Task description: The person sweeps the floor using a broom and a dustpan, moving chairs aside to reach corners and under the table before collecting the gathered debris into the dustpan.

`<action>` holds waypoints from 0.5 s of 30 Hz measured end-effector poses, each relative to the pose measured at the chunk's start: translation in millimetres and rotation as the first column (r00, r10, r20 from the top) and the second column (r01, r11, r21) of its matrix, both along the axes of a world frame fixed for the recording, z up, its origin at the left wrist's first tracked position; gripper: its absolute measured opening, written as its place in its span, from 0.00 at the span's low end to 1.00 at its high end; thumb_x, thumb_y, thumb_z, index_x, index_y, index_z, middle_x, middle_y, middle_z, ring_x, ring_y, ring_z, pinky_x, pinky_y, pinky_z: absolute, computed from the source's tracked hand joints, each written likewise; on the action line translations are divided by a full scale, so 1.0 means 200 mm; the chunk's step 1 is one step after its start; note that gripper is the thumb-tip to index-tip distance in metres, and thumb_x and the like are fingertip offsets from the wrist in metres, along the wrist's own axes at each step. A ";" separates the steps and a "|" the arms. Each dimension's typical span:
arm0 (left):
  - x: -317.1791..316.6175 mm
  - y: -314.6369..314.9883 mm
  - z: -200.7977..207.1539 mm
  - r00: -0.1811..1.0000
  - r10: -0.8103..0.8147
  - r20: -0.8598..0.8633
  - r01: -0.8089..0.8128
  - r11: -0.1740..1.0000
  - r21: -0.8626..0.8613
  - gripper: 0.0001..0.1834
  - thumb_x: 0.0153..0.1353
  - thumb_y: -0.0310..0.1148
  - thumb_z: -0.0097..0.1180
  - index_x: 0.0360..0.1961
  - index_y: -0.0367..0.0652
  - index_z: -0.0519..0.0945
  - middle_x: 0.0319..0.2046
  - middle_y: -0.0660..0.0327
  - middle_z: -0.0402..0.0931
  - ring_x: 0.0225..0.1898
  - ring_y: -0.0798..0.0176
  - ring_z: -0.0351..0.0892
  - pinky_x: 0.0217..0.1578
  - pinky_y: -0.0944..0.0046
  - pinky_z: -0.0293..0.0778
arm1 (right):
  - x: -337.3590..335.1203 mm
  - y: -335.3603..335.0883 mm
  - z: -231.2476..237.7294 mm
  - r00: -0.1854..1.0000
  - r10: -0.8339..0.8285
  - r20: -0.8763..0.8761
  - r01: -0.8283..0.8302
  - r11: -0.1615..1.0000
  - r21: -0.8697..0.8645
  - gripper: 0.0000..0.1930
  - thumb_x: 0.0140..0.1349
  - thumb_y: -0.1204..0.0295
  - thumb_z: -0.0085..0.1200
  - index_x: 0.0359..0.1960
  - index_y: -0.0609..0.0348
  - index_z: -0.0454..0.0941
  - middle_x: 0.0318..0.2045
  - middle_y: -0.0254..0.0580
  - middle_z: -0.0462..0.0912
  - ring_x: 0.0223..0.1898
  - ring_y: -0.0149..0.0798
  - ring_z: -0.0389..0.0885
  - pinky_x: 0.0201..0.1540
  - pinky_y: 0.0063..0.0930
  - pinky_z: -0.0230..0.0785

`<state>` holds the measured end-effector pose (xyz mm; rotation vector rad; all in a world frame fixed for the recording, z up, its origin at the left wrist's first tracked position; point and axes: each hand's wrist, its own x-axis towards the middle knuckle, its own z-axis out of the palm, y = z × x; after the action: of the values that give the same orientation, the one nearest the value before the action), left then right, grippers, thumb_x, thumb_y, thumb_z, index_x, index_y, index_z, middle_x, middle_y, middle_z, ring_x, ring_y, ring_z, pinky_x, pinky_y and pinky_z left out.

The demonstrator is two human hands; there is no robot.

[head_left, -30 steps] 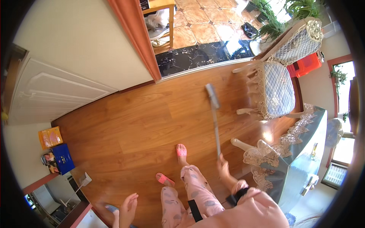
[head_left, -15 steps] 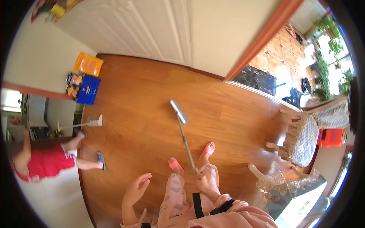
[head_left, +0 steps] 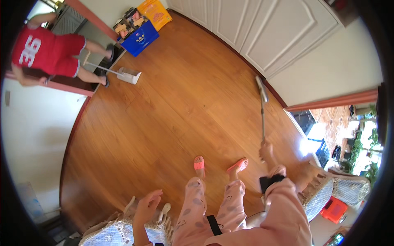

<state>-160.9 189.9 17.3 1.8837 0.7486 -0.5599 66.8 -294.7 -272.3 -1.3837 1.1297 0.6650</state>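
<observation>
My right hand (head_left: 267,151) is closed around the upper end of the grey handle of a long-handled mop (head_left: 262,112). The handle reaches away from me, and its narrow pale mop head (head_left: 262,89) lies on the floor beside the dark skirting of the white panelled doors. At the lower left, my left hand (head_left: 148,206) hangs in the air above a cloth-covered chair (head_left: 119,233), fingers loosely stretched and nothing in them.
A person in red (head_left: 49,49) stands in the doorway at far left, near a long-handled dustpan (head_left: 129,76). Against the wall are a blue box (head_left: 140,39) and an orange bag (head_left: 156,15). Covered chairs (head_left: 320,192) and a red-orange case (head_left: 333,210) stand at right.
My view has turned right. My right arm has stretched out to the right, carrying the mop head over to the skirting. The person in red has moved to the doorway; my left hand stays empty.
</observation>
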 end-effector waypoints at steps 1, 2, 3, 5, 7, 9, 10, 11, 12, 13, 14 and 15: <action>-0.02 0.03 -0.03 1.000 0.015 0.002 -0.015 1.000 -0.014 0.14 0.65 0.29 0.53 0.52 0.41 0.76 0.45 0.55 0.81 0.46 0.61 0.81 0.45 0.65 0.74 | -0.12 0.11 -0.05 0.998 -0.059 -0.036 0.061 0.997 0.042 0.13 0.65 0.57 0.47 0.33 0.51 0.73 0.07 0.36 0.60 0.06 0.34 0.59 0.08 0.35 0.53; -0.04 0.08 -0.04 1.000 0.015 -0.017 -0.016 1.000 -0.027 0.15 0.65 0.30 0.52 0.52 0.40 0.76 0.46 0.55 0.81 0.46 0.61 0.80 0.45 0.66 0.74 | -0.28 0.26 -0.09 0.976 0.212 0.044 -0.192 0.943 -0.270 0.19 0.66 0.50 0.46 0.31 0.52 0.74 0.07 0.36 0.60 0.06 0.36 0.60 0.07 0.35 0.53; -0.08 0.13 -0.05 0.999 0.024 -0.040 -0.025 0.999 -0.033 0.15 0.66 0.30 0.52 0.52 0.40 0.76 0.46 0.54 0.81 0.46 0.61 0.80 0.45 0.66 0.74 | -0.43 0.42 -0.05 0.925 0.377 0.037 -0.336 0.862 -0.378 0.24 0.65 0.45 0.45 0.27 0.54 0.72 0.07 0.36 0.62 0.06 0.36 0.64 0.07 0.34 0.55; 0.04 0.13 -0.07 1.000 0.014 0.014 -0.012 0.994 -0.109 0.15 0.66 0.30 0.52 0.52 0.39 0.76 0.46 0.54 0.81 0.47 0.61 0.80 0.45 0.66 0.74 | -0.81 0.34 -0.23 0.907 0.399 0.135 -0.306 0.845 -0.438 0.19 0.65 0.53 0.49 0.32 0.59 0.72 0.09 0.35 0.67 0.07 0.34 0.67 0.08 0.31 0.57; 0.00 0.19 -0.05 0.998 0.064 0.010 -0.062 0.993 -0.105 0.15 0.66 0.30 0.52 0.52 0.39 0.76 0.46 0.54 0.80 0.48 0.61 0.80 0.45 0.66 0.73 | -1.07 0.70 0.02 0.885 0.456 0.094 -0.403 0.851 -0.337 0.04 0.56 0.78 0.49 0.33 0.59 0.72 0.13 0.39 0.71 0.09 0.34 0.69 0.09 0.29 0.58; -0.07 0.25 -0.06 0.995 0.102 0.021 -0.100 0.992 -0.080 0.15 0.67 0.31 0.51 0.52 0.38 0.76 0.47 0.54 0.80 0.49 0.61 0.79 0.45 0.66 0.73 | -1.13 1.01 0.37 0.878 0.477 -0.034 -0.476 0.867 -0.148 0.07 0.55 0.78 0.50 0.36 0.59 0.73 0.12 0.36 0.67 0.10 0.33 0.67 0.09 0.28 0.57; -0.03 0.25 -0.06 0.995 0.092 0.032 -0.088 0.991 -0.102 0.15 0.67 0.31 0.51 0.52 0.38 0.76 0.47 0.54 0.80 0.49 0.61 0.79 0.45 0.66 0.73 | -1.21 1.06 0.39 0.955 0.293 0.049 -0.294 0.956 0.018 0.07 0.61 0.72 0.47 0.39 0.56 0.75 0.12 0.33 0.64 0.10 0.32 0.63 0.10 0.26 0.55; -0.02 0.26 -0.06 0.997 0.069 0.035 -0.065 0.993 -0.100 0.15 0.67 0.32 0.50 0.52 0.37 0.76 0.47 0.54 0.80 0.49 0.60 0.79 0.45 0.66 0.73 | -1.30 1.10 0.40 0.991 0.094 0.096 -0.113 0.971 0.211 0.09 0.66 0.67 0.45 0.43 0.52 0.76 0.13 0.30 0.61 0.10 0.31 0.59 0.11 0.24 0.53; -0.02 0.28 -0.05 0.998 0.054 0.030 -0.051 0.995 -0.087 0.15 0.67 0.32 0.50 0.52 0.37 0.76 0.47 0.54 0.80 0.50 0.59 0.79 0.45 0.65 0.73 | -1.29 1.18 0.44 0.991 0.099 0.095 -0.117 0.970 0.214 0.09 0.66 0.67 0.45 0.43 0.52 0.76 0.13 0.30 0.61 0.10 0.31 0.59 0.11 0.24 0.53; -0.04 0.30 -0.06 0.998 0.061 0.026 -0.058 0.995 -0.085 0.15 0.67 0.32 0.50 0.52 0.37 0.76 0.47 0.54 0.80 0.50 0.59 0.79 0.45 0.65 0.73 | -1.25 1.26 0.53 0.967 0.209 0.145 -0.232 0.958 0.169 0.11 0.68 0.64 0.42 0.48 0.47 0.75 0.13 0.30 0.62 0.10 0.30 0.59 0.11 0.23 0.53; -0.06 0.32 -0.06 0.996 0.079 0.039 -0.075 0.993 -0.088 0.16 0.67 0.33 0.50 0.52 0.37 0.76 0.47 0.54 0.80 0.49 0.58 0.79 0.45 0.65 0.73 | -1.22 1.30 0.61 0.931 0.312 0.191 -0.337 0.934 0.115 0.14 0.69 0.62 0.40 0.53 0.41 0.73 0.14 0.31 0.63 0.11 0.30 0.60 0.11 0.23 0.53; -0.07 0.33 -0.06 0.994 0.091 0.054 -0.086 0.992 -0.092 0.16 0.67 0.33 0.50 0.52 0.37 0.76 0.47 0.53 0.80 0.49 0.58 0.79 0.46 0.64 0.73 | -1.19 1.28 0.64 0.932 0.308 0.191 -0.333 0.936 0.111 0.14 0.69 0.62 0.40 0.53 0.41 0.73 0.14 0.31 0.63 0.11 0.30 0.60 0.11 0.23 0.53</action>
<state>-175.8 256.0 5.0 1.7676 0.7531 -0.4729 -171.0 -39.3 -144.6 -1.4862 0.7105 0.8262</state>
